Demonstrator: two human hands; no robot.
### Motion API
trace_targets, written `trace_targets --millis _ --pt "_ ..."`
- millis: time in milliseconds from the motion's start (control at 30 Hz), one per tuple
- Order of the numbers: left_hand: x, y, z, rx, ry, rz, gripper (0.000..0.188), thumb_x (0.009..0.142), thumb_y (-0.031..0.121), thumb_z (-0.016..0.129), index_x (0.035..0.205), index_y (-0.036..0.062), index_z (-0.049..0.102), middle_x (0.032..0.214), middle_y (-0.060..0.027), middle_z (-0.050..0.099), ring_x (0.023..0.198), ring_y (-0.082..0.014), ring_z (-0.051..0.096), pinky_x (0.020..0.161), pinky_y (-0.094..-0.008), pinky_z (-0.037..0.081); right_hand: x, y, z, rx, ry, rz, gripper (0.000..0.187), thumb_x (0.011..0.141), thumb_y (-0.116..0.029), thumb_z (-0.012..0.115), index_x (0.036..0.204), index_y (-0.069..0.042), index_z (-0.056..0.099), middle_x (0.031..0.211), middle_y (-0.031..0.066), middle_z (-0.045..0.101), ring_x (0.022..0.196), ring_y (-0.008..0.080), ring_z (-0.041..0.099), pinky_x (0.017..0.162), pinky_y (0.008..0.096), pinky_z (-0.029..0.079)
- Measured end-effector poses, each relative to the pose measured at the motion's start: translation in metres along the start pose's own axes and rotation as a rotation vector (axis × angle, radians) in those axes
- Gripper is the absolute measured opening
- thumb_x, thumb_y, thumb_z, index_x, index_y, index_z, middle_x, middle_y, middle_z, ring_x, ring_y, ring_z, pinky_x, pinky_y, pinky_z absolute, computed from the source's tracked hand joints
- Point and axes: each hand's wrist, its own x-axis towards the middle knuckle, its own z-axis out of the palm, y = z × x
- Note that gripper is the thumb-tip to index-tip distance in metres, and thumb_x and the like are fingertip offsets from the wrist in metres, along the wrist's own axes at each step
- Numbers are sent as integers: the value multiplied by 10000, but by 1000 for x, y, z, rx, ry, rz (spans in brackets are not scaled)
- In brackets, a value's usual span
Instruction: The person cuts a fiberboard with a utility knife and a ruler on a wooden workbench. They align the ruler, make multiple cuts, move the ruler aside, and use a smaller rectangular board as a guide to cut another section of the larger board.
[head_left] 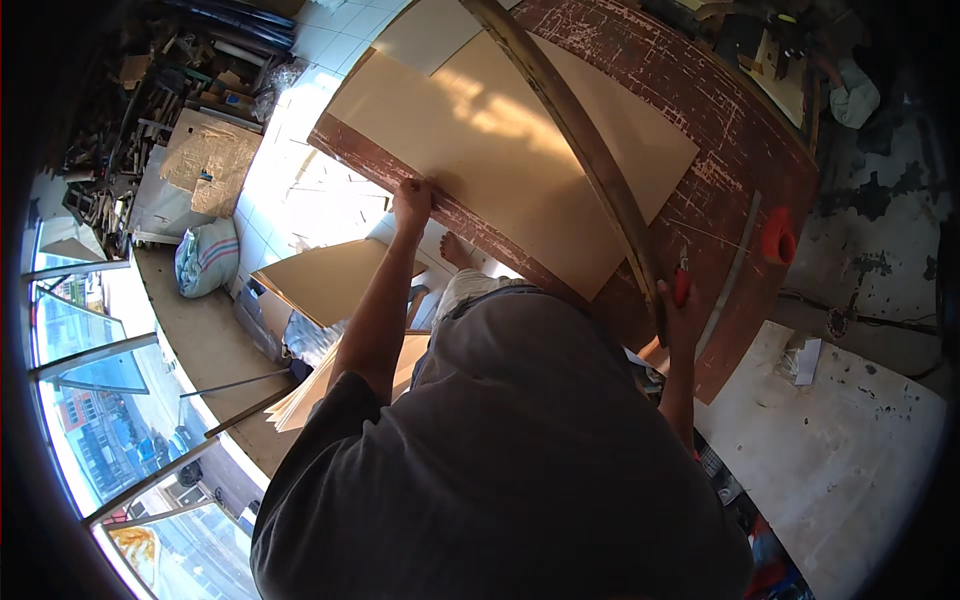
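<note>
A large tan sheet of board [520, 170] lies on a scuffed red-brown table [735, 140]. Across it runs a long, narrow brown bar [572, 130], which looks bowed in this view. My right hand [682, 322] is closed around the bar's near end. Right beside those fingers is a red-handled tool [682, 286] with a grey tip; whether the hand also holds it, I cannot tell. My left hand [411, 208] is closed at the table's near edge, by the sheet's border, its fingertips partly hidden.
A grey metal strip [732, 265] and a red ring-shaped object [778, 237] lie on the table's right side. More tan sheets [325, 280] stand below my left arm. A white worktop [830, 430] is at lower right. Scrap pieces [120, 130] and a white sack [207, 260] are at left.
</note>
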Motion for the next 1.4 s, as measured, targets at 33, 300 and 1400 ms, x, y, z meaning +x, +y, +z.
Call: trace_targets --millis 33,300,1400 --pt "-3 -1 1 133 104 66 310 974 225 641 1045 -74 596 713 -136 695 601 -265 690 561 -363 545 9 -5 5 0 -9 -11 513 915 -388 762 1207 9 620 998 93 630 913 187 582 830 338 475" --pt "-25 -1 35 351 362 468 596 954 362 681 1356 -30 481 1312 -299 557 1230 -424 538 1042 -509 422 39 -3 67 170 -207 -373 497 896 -439 764 1141 -28 628 853 104 627 797 221 615 731 375 476" --pt "-32 0 75 887 98 339 1036 889 706 587 1618 90 183 1645 -326 104 1551 -451 59 1156 -733 72 19 17 68 33 -215 -177 497 895 -474 758 1108 -53 602 836 120 565 754 258 567 708 373 479"
